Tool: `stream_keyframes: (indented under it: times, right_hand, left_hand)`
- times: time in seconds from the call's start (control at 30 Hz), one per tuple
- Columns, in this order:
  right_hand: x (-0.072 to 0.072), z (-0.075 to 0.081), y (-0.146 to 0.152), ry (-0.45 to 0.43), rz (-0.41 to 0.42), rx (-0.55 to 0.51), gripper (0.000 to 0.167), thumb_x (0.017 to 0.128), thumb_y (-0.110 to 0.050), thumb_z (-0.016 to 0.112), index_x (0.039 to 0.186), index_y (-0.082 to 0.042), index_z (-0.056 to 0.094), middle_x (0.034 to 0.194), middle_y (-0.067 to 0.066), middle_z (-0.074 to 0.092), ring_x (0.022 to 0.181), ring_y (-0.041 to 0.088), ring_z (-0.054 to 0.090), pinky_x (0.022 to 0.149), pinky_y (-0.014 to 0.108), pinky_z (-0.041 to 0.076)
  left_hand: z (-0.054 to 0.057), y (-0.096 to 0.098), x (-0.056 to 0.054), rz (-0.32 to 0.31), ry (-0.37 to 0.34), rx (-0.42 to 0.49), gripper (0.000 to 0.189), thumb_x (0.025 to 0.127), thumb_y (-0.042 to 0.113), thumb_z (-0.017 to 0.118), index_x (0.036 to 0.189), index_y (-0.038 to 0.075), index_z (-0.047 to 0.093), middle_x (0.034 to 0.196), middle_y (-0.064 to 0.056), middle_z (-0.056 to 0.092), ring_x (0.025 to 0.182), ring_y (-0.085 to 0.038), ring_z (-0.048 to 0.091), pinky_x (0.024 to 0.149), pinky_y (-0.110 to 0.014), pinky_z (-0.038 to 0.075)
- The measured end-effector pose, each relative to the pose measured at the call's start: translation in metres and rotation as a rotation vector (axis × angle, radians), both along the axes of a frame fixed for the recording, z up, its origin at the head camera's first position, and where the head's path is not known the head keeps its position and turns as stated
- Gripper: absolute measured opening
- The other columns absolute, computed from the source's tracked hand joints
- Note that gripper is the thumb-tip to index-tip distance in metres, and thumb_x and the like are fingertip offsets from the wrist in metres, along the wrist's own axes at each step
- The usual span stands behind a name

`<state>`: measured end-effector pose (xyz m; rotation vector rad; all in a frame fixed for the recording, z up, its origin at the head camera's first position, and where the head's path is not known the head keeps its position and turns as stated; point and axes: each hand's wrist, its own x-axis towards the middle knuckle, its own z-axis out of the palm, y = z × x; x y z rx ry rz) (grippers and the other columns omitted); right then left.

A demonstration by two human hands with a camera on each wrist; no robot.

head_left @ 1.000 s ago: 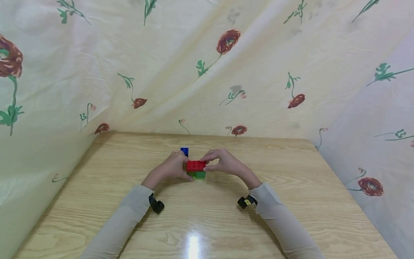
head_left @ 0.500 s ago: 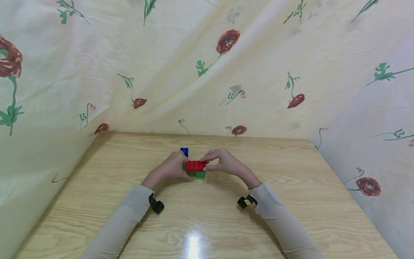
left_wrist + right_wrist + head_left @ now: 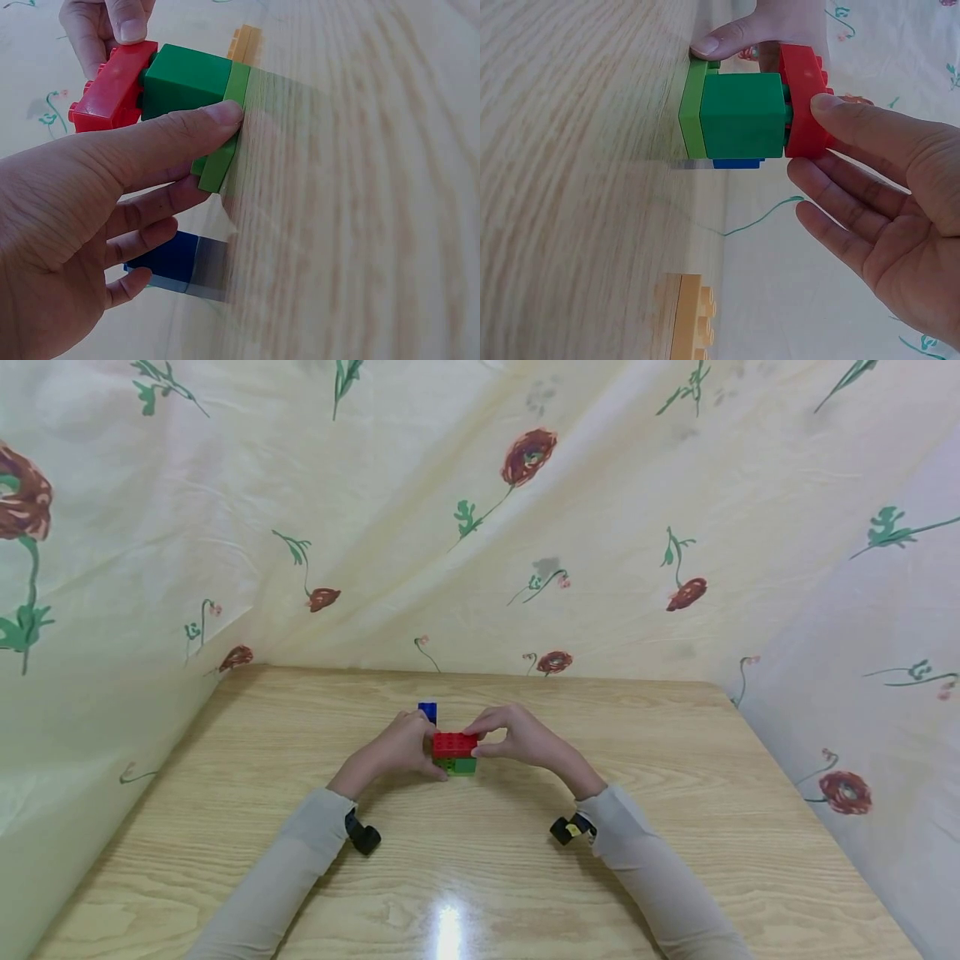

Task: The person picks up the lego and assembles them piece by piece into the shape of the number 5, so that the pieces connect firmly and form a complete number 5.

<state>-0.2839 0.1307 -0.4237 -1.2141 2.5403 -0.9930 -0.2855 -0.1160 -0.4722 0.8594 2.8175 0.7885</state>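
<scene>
A red studded brick (image 3: 454, 744) lies over a dark green block (image 3: 742, 115), which stands on a thin light green brick (image 3: 227, 161) on the table. A gap with green studs shows between red brick and block in the right wrist view. My left hand (image 3: 405, 745) pinches the light green brick between thumb and fingers, at the stack's left. From the right, my right hand (image 3: 521, 739) pinches the red brick's end between thumb and fingers. Behind my left hand stands a blue brick (image 3: 427, 711), partly hidden by it.
An orange brick (image 3: 686, 319) with studs rests on the table beyond the stack; in the head view it is hidden. The wooden table (image 3: 465, 877) ends at a flowered cloth (image 3: 450, 568) at the back and sides.
</scene>
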Motion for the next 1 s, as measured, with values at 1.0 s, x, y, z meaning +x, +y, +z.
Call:
stream_keyframes:
  times: [1.0]
  right_hand:
    - [0.0019,0.0000,-0.0005,0.036,0.003,0.033,0.030,0.090,-0.012,0.077,0.120,-0.006,0.076,0.114,0.010,0.075,0.102,0.028,0.069,0.093,0.052,0.055]
  left_hand:
    - [0.0008,0.0003,0.0017,0.006,-0.005,0.007,0.046,0.065,0.039,0.097,0.098,0.011,0.081,0.093,0.003,0.071,0.091,-0.014,0.053,0.090,-0.038,0.038]
